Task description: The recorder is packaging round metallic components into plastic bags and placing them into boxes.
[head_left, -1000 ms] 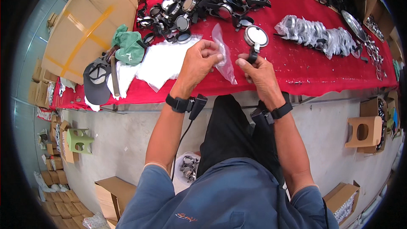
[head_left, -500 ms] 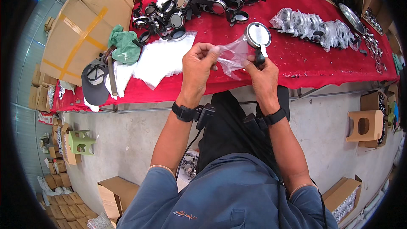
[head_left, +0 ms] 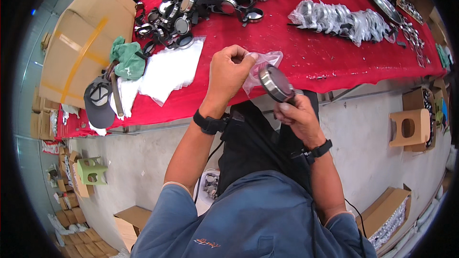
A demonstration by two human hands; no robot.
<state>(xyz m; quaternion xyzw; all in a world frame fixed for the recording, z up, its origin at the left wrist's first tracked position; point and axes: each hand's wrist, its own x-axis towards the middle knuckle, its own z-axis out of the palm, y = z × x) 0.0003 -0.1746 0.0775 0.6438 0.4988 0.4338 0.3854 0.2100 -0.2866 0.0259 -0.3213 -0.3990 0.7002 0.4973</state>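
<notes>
My left hand (head_left: 228, 75) pinches a clear plastic bag (head_left: 270, 59) between thumb and fingers, just past the table's near edge. The bag hangs loose to the right of the fingers. My right hand (head_left: 304, 118) is closed on the black stem of a round silver-rimmed disc (head_left: 276, 83), perhaps a small mirror. The disc is tilted, its dark face toward me, and it overlaps the bag's lower right part. I see no sign that it is inside the bag. A stack of flat clear-white bags (head_left: 171, 71) lies left of my left hand.
Silver-rimmed discs with black fittings are heaped (head_left: 205, 5) on the red cloth (head_left: 239, 33). Bagged pieces (head_left: 342, 19) lie in a row at the right. A cardboard box (head_left: 83, 43), green cloth (head_left: 128, 57), hammer-like tool (head_left: 117, 96) and grey cap (head_left: 99, 102) are at the left.
My right hand has come down toward me and turned the disc, so its rim and dark face show. The left hand, still holding the bag, has shifted slightly right.
</notes>
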